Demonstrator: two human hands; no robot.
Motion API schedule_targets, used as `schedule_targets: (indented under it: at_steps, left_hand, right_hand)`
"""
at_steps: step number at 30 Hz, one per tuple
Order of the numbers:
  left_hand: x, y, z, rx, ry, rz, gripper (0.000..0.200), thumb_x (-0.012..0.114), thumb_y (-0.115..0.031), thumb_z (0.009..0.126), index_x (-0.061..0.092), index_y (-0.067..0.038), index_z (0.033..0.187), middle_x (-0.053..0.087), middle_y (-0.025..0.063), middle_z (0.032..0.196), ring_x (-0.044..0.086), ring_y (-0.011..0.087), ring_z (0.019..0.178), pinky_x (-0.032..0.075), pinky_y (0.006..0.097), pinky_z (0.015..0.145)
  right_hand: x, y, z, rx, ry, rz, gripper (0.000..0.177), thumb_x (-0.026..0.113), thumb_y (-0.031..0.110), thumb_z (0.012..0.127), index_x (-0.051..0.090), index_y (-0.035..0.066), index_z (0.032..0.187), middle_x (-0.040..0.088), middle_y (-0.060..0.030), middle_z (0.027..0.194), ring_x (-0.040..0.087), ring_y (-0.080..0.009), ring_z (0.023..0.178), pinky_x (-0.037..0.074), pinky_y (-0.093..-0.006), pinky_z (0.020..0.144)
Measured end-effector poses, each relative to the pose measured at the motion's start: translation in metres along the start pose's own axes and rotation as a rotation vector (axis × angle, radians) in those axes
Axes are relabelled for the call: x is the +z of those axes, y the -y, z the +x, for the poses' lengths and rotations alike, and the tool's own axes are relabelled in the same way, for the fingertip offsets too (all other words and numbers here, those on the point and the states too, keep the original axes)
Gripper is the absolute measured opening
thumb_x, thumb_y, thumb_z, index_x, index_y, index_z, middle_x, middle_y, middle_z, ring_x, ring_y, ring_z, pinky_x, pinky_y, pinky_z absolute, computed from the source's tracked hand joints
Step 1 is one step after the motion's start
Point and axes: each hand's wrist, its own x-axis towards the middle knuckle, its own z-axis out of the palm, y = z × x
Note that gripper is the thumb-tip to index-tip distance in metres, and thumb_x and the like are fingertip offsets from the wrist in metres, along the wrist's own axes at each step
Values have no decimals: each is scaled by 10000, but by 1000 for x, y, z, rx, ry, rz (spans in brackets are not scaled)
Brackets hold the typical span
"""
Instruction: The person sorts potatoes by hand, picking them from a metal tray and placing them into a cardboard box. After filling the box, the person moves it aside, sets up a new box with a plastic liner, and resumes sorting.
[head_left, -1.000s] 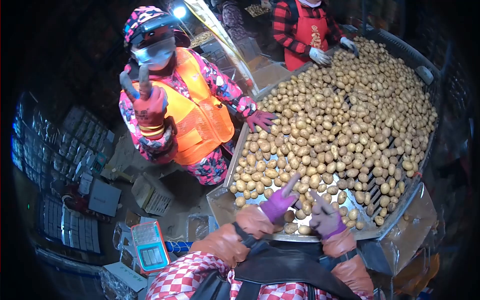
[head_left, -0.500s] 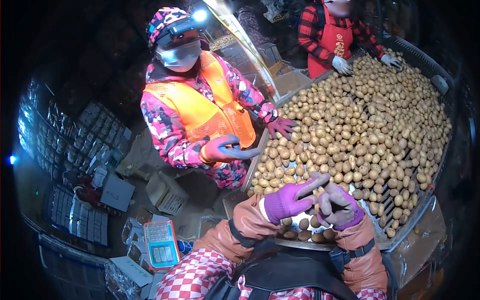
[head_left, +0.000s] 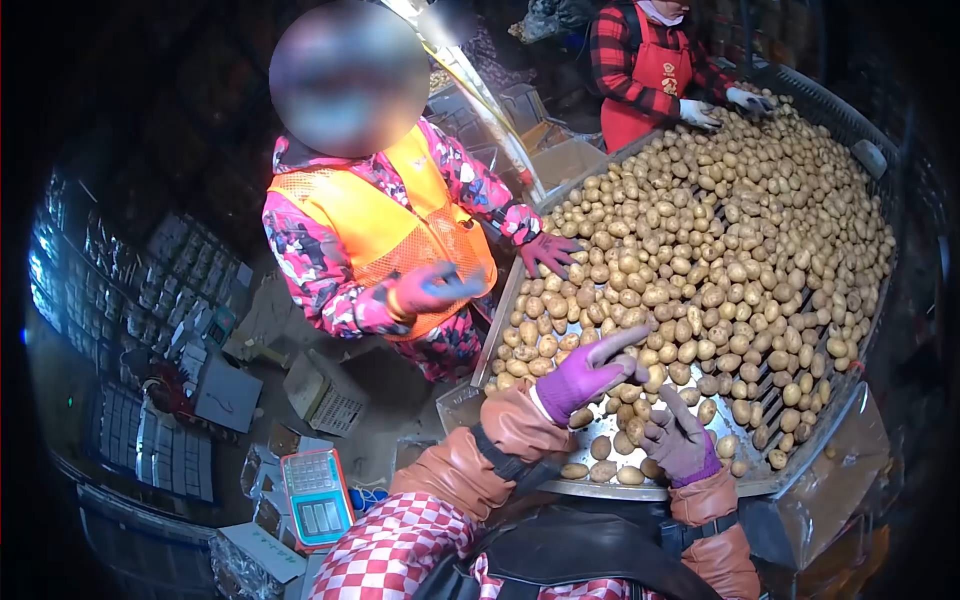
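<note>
The left hand point(head_left: 585, 375), in a purple knit glove, hangs above the near potatoes with fingers spread, forefinger stretched toward two o'clock, holding nothing. The right hand point(head_left: 680, 440), gloved alike, curls down among small potatoes at the near rim; whether it grips one cannot be told. The heap of pale brown round potatoes point(head_left: 700, 250) fills the slatted metal sorting table point(head_left: 600, 492), running up to one o'clock. At ten o'clock stands a person in an orange mesh vest point(head_left: 400, 235).
</note>
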Motion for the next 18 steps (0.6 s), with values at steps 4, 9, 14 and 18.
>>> schedule_targets:
  at_steps: [4,9,14,18]
  left_hand:
    - [-40,107,-21,-328,-205,520,568,620,-278,867,468,-91,1382,633,118,1131,614,198,1020,467,289,917]
    - [-75,162,-51,-440,-397,1272,753,663,-493,755,449,-155,1392,444,175,1379,451,340,1239,384,492,1003]
    - [-63,201,-90,-495,-268,1378,772,645,-584,732,434,-257,1400,234,229,1505,245,444,1364,247,599,1069]
    - [-52,189,-120,-488,-139,1365,826,683,-555,653,459,-230,1379,291,236,1471,258,524,1317,249,620,1051]
  right_hand:
    - [-23,-7,-12,29,-33,90,455,354,261,1032,306,151,1471,615,-156,1201,633,-308,1060,514,-477,932]
    - [-22,-18,-14,97,-75,145,440,344,250,1035,323,157,1464,610,-157,1210,616,-311,1096,492,-486,967]
    - [-17,-22,-7,69,-78,-47,475,409,286,1011,326,157,1460,607,-178,1203,615,-320,1091,485,-496,971]
    - [100,10,6,53,537,-943,604,629,14,812,438,48,1384,548,-150,1296,471,-317,1267,385,-478,1058]
